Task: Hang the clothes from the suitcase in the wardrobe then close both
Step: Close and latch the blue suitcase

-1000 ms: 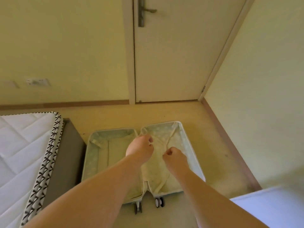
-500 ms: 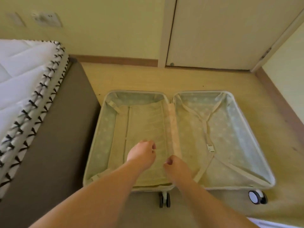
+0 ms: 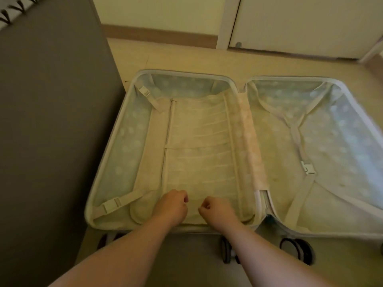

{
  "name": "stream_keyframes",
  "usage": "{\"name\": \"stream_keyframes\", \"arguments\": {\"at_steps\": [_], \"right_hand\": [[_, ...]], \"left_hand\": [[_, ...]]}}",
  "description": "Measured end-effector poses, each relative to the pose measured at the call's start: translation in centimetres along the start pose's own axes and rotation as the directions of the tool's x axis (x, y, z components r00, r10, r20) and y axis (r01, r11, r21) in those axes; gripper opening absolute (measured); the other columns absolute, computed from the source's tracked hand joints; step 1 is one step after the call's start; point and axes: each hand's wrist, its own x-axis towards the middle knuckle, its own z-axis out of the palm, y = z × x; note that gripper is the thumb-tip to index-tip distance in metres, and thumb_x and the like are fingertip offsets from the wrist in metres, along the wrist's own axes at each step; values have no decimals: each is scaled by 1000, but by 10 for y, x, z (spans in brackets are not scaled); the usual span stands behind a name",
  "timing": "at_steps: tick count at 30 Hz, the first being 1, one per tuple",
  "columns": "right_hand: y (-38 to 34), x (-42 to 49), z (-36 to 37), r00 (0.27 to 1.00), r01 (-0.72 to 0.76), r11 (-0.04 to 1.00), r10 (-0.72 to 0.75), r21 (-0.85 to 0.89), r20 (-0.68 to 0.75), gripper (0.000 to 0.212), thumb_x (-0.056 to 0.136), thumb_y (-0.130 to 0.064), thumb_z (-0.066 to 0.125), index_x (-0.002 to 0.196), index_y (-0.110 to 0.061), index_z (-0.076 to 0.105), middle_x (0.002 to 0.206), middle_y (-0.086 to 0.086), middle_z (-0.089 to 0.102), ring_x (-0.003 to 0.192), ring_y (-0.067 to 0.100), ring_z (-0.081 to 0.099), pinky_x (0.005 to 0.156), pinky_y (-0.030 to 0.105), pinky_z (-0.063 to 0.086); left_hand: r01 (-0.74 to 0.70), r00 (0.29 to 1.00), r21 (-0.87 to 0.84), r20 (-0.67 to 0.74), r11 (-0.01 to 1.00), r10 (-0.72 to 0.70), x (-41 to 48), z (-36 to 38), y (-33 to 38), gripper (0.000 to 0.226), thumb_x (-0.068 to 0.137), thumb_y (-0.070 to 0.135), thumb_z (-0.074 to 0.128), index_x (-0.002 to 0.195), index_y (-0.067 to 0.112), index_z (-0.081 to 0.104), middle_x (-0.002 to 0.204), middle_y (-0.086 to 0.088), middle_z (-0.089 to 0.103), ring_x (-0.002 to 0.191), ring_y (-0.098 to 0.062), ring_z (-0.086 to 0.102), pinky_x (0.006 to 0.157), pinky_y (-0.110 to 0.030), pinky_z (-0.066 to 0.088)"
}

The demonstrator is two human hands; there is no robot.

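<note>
Left hand (image 3: 172, 206) and right hand (image 3: 217, 210), fingers curled, grip unclear, sit at the mesh divider (image 3: 199, 146) of the open suitcase (image 3: 124, 141); no clothes show, so closing seemingly remains.

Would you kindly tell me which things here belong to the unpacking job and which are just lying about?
Job: open pale-green hard-shell suitcase, its beige mesh divider, left hand, right hand.
Lying about: grey bed base, black-stitched white mattress edge.

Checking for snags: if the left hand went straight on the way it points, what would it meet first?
Probably the mesh divider in the left half of the suitcase, right at the knuckles of the left hand; beyond it, the fabric hinge strip. How high the hand sits above the mesh is unclear.
</note>
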Motion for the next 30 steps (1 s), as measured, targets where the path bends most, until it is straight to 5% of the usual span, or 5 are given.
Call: {"name": "stream_keyframes", "arguments": {"at_steps": [8,13,21,26,30], "right_hand": [[-28,-4,11,917,147,988,-157,56,366,56,82,-49,66,127,-20,52,122,2,57,105,14,52,93,25,41],[-51,-12,31,869,454,804,-306,-384,388,40,91,-34,56,126,-16,52,131,12,54,121,29,51,95,33,42],[-52,-22,27,893,449,810,-392,-377,220,31,97,-32,43,124,-20,52,126,10,57,115,28,54,90,33,43],[-57,-16,24,926,358,909,-316,-213,206,26,93,-34,51,114,-21,60,119,7,62,110,23,56,89,29,44],[-50,-16,12,961,258,966,-258,12,104,25,91,-44,54,95,-22,65,91,2,63,88,14,56,78,28,44]], "left_hand": [[49,944,343,-322,938,69,-15,-39,-49,35,93,23,43,127,29,50,143,3,35,135,-20,26,109,-36,24],[386,861,26,-370,922,-350,-23,-52,-77,63,91,29,47,145,28,17,156,-6,4,144,-30,3,117,-48,6],[526,682,-348,-372,776,-630,-27,-68,-95,72,88,22,53,147,20,11,152,-12,16,136,-34,23,105,-51,29],[537,790,-59,-314,841,-526,-28,-74,-81,67,92,35,44,149,24,10,155,-13,7,141,-34,14,114,-48,19],[299,935,125,-235,946,-264,-16,-52,-47,55,92,30,45,144,29,29,156,-3,12,144,-27,11,115,-44,20]]}}
